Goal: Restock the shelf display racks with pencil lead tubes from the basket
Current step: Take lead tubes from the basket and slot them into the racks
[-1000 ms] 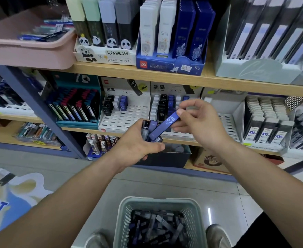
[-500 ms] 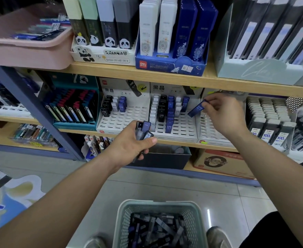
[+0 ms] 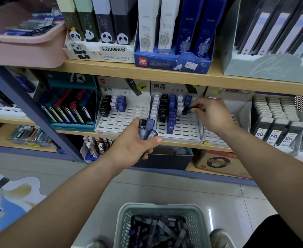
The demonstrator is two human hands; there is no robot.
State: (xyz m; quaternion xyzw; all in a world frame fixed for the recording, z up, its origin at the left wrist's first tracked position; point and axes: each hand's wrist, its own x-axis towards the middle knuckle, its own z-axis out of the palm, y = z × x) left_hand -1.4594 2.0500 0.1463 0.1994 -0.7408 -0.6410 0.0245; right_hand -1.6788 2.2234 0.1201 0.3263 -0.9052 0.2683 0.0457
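From the head view, the pencil lead tubes are in three places. Loose ones lie heaped in the basket (image 3: 122, 222) on the floor between the feet. The left hand (image 3: 134, 147) is curled around a small bundle of tubes (image 3: 148, 129), held just in front of the racks. The right hand (image 3: 213, 115) pinches one blue tube (image 3: 189, 109) between thumb and fingertips, low over the upper right slots of the middle rack (image 3: 179, 129). That tube is blurred, so I cannot tell whether its end has entered a slot.

The tubes look small, light and rigid, with smooth plastic sides that would probably slip in a loose grip. The lead inside is likely brittle, so they should not be dropped. The cap end seems the best place to hold one, as it leaves the lower end free to go into a slot.

Tubes already standing in the middle rack sit close beside the one being placed and could be knocked. The wooden shelf (image 3: 165, 76) overhangs the racks and limits room from above. The left hand and its bundle cover part of the front rows. The left rack (image 3: 122, 120) is mostly open slots. A third rack (image 3: 217, 136) lies partly behind the right wrist. A teal display (image 3: 71, 108) and boxes marked 100 (image 3: 274, 129) flank the racks.
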